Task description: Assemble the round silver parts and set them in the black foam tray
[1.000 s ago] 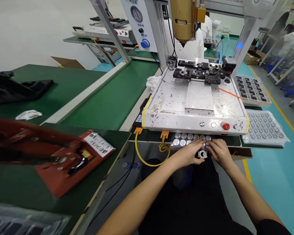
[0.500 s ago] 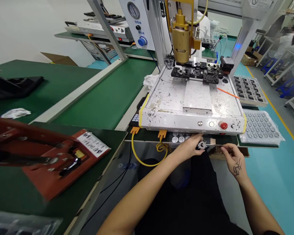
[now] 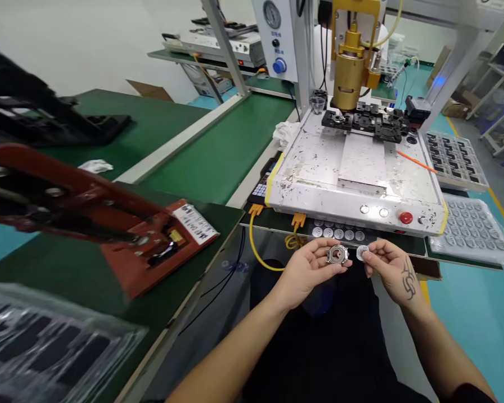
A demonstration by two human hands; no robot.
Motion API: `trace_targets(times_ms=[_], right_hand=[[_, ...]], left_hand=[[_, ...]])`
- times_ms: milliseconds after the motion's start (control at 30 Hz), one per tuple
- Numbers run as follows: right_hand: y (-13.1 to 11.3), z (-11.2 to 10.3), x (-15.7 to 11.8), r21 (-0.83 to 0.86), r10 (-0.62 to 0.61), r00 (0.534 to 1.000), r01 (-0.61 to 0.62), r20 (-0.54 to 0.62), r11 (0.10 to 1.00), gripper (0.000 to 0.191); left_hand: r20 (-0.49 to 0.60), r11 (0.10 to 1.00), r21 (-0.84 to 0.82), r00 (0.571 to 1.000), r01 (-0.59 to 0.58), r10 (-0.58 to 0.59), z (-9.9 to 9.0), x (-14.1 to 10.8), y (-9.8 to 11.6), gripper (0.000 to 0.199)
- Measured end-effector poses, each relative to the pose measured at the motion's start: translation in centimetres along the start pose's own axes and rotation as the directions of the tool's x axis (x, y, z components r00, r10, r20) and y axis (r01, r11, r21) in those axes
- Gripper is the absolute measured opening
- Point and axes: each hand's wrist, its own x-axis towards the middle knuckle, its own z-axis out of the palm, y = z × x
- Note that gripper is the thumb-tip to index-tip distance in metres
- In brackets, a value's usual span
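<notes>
Between the thumb and fingers of my left hand (image 3: 308, 271) is a silver metal watch case (image 3: 338, 254), its round opening facing up. My right hand (image 3: 388, 267) pinches a thin, round silver disc (image 3: 362, 253), like a watch case back, by its right side. Case and disc are a small gap apart, just in front of the table edge and above my lap. Several similar discs (image 3: 339, 234) lie in rows on the dark surface beyond my hands, under the front of the white machine (image 3: 357, 207).
Above the machine bed hangs a gold press head (image 3: 348, 78), by black fixtures (image 3: 365, 120). A tray of discs (image 3: 470, 226) and a tray of black parts (image 3: 457, 159) stand at right. A red lever press (image 3: 121, 268) and plastic-wrapped parts (image 3: 46, 347) are at left.
My view has swung left, so the scene sits further right. The disc now shows plainly in my right hand, which is closer to the left. The watch case is turned more into view.
</notes>
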Motion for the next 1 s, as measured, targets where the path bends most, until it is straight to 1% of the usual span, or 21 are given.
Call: trace_targets(times_ms=[67, 167, 300, 400, 500, 633, 867, 1000], right_hand=[[0.3, 0.4, 0.2, 0.017, 0.003, 0.999, -0.004, 0.049, 1.000, 0.036], [0.6, 0.6, 0.1, 0.018, 0.001, 0.992, -0.003, 0.123, 1.000, 0.029], [0.4, 0.7, -0.2, 0.069, 0.068, 0.967, -0.088, 0.246, 0.994, 0.027], [-0.1, 0.9, -0.5, 0.101, 0.113, 0.949, -0.148, 0.293, 0.984, 0.031], [-0.6, 1.2, -0.8, 0.109, 0.137, 0.939, -0.179, 0.314, 0.978, 0.033], [-0.8, 1.5, -1.0, 0.081, 0.143, 0.929, -0.180, 0.341, 0.980, 0.033], [-0.8, 1.5, -1.1, 0.053, 0.122, 0.944, -0.145, 0.305, 0.988, 0.034], [-0.9, 1.4, -1.1, -0.005, 0.089, 0.953, -0.091, 0.289, 0.996, 0.030]], left_hand=[[-0.030, 0.996, -0.078, 0.999, 0.038, -0.040, 0.0, -1.0, 0.7, 0.058], [-0.044, 0.988, -0.141, 0.997, 0.061, -0.068, 0.0, -2.3, 1.4, 0.055], [-0.037, 0.991, -0.135, 0.999, 0.017, -0.022, -0.2, -3.3, 1.5, 0.049], [-0.024, 0.994, -0.107, 1.000, -0.018, 0.015, -0.4, -3.8, 1.4, 0.050], [-0.013, 0.996, -0.084, 1.000, -0.028, 0.027, -0.5, -4.3, 1.5, 0.052], [-0.013, 0.995, -0.093, 1.000, -0.028, 0.027, -0.5, -4.7, 1.7, 0.051], [-0.019, 0.990, -0.139, 1.000, 0.001, -0.003, -0.6, -5.0, 1.8, 0.049], [-0.020, 0.992, -0.125, 1.000, -0.008, 0.006, -0.6, -5.1, 1.7, 0.050]])
